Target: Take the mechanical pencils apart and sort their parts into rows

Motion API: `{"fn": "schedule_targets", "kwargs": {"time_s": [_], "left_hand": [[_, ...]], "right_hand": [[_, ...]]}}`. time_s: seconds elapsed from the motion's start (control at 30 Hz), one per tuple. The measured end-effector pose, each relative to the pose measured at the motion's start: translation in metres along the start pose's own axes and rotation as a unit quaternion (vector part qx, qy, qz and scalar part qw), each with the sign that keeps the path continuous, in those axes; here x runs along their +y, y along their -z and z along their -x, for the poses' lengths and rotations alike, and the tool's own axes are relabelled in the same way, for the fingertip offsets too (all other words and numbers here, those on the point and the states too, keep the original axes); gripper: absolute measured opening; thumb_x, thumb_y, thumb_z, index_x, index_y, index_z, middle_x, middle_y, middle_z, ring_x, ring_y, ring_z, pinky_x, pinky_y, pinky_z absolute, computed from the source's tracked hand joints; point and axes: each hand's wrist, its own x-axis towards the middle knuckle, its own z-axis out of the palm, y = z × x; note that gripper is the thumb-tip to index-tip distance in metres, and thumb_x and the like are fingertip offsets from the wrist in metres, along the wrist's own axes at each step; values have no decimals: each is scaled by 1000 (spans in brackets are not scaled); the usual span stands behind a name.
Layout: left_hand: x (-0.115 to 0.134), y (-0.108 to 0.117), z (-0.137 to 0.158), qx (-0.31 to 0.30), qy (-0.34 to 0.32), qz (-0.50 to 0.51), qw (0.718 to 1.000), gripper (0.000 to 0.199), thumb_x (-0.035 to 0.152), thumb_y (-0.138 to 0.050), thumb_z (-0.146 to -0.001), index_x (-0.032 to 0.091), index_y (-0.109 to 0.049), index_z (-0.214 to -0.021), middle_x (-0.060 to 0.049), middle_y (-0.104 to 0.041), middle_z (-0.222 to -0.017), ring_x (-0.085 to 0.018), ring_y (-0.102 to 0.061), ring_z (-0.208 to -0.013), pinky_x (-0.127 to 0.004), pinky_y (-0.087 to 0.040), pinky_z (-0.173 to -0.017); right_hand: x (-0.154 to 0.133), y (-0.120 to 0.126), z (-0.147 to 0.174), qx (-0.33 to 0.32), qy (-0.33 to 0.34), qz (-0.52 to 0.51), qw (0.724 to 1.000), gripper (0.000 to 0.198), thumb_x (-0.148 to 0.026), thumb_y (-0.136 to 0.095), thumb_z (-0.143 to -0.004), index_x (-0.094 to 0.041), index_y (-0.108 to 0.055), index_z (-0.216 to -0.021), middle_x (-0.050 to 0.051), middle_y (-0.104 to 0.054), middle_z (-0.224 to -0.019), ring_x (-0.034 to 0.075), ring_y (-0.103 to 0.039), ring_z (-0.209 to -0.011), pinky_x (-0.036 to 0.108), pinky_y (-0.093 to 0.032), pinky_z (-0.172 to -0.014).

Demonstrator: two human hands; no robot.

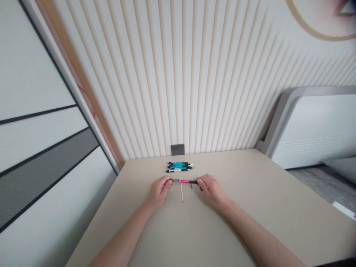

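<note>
At far left stands a cabinet (41, 181) with white panels, a grey band and dark trim lines. Beside it begins the beige counter (178, 233), which runs back to a ribbed cream wall (167, 74).

The left hand (158, 192) is closed, thumb and fingers pinching the left end of a pink-and-black pen (185, 181). A small red tip (165, 199) shows just beside this hand, on its near side; what it belongs to cannot be determined.

Next to the right, the pen lies level between the two hands, crosswise to the person, its pink section exposed in the middle and its black section toward the right hand. Behind it on the counter, apart from both hands, lies a group of turquoise-and-black pens (179, 164), with a white-and-black pen (178, 170) along the near side. A dark wall socket (177, 149) is mounted beyond them.

Below the pen's middle, a thin pale rod (182, 193) extends toward the person; whether it touches the pen cannot be established. A short dark piece (191, 186) shows right of it.

The right hand (213, 190) is closed on the pen's right end. At far right stands a white headboard (317, 126) with a grey frame.
</note>
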Motion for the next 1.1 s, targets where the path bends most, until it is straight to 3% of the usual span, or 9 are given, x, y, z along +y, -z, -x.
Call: {"fn": "schedule_targets", "kwargs": {"time_s": [0.1, 0.27, 0.43, 0.53, 0.6, 0.7, 0.77, 0.9, 1.1], "left_hand": [[-1, 0, 0, -7, -9, 5, 1000, 27, 35, -43, -96, 18, -63, -94, -2, -68, -79, -14, -62, -68, -25, -47, -69], [-3, 0, 0, 1, -2, 18, 1000, 26, 35, -43, -96, 18, -63, -97, -2, -70, -82, -14, -62, -68, -25, -49, -71], [-6, -1, 1, -4, -3, 24, 1000, 27, 35, -43, -96, 18, -63, -98, -3, -70, -84, -14, -62, -68, -25, -49, -70], [-7, -1, 1, 0, 0, 26, 1000, 27, 36, -43, -96, 18, -64, -98, -3, -70, -83, -14, -62, -68, -25, -49, -69], [-7, -1, 1, 1, 2, 27, 1000, 27, 35, -44, -96, 18, -64, -98, -3, -71, -83, -14, -62, -69, -25, -49, -69], [-6, 0, 1, -4, 0, 29, 1000, 26, 35, -44, -96, 18, -64, -98, -3, -70, -84, -14, -62, -69, -24, -49, -69], [-5, 0, 1, -7, 0, 29, 1000, 27, 35, -44, -96, 18, -64, -98, -3, -70, -84, -14, -62, -70, -24, -49, -69], [-4, 0, 1, -12, 4, 24, 1000, 28, 36, -43, -96, 18, -64, -97, -3, -70, -83, -14, -62, -70, -25, -49, -70], [-4, -1, 0, -14, 7, 24, 1000, 28, 37, -43, -96, 18, -64, -97, -3, -70, -83, -15, -62, -69, -25, -48, -71]], "right_hand": [[2, -2, 0, 7, -8, -2, 1000, 25, -33, -45, -98, -21, -63, -88, 5, -65, -81, 20, -57, -79, 34, -45, -76], [0, -1, 0, 24, -15, -29, 999, 20, -33, -48, -97, -21, -60, -106, 9, -64, -98, 22, -57, -93, 36, -46, -83], [2, -2, 1, 8, -20, -22, 1000, 22, -31, -42, -98, -21, -60, -90, 6, -63, -85, 20, -57, -82, 35, -46, -78], [2, -2, 1, 36, -39, -39, 998, 17, -33, -53, -93, -21, -57, -104, 7, -63, -96, 21, -57, -90, 35, -46, -80], [0, -1, 2, 19, -35, -41, 998, 21, -33, -51, -94, -22, -56, -110, 7, -63, -99, 21, -57, -92, 35, -46, -82], [-3, 0, 3, -26, -30, -32, 999, 21, -32, -42, -98, -22, -60, -101, 6, -65, -92, 20, -58, -87, 35, -45, -81], [-5, 0, 3, -30, -42, -34, 998, 19, -32, -44, -97, -22, -60, -99, 5, -65, -92, 20, -59, -87, 34, -46, -80], [-7, 0, 3, -40, -52, -46, 997, 24, -34, -49, -95, -22, -55, -115, 7, -65, -105, 20, -59, -95, 35, -45, -85], [-7, -1, 3, -36, -61, -39, 997, 20, -32, -49, -95, -21, -57, -110, 6, -67, -97, 19, -60, -87, 32, -46, -78]]}}
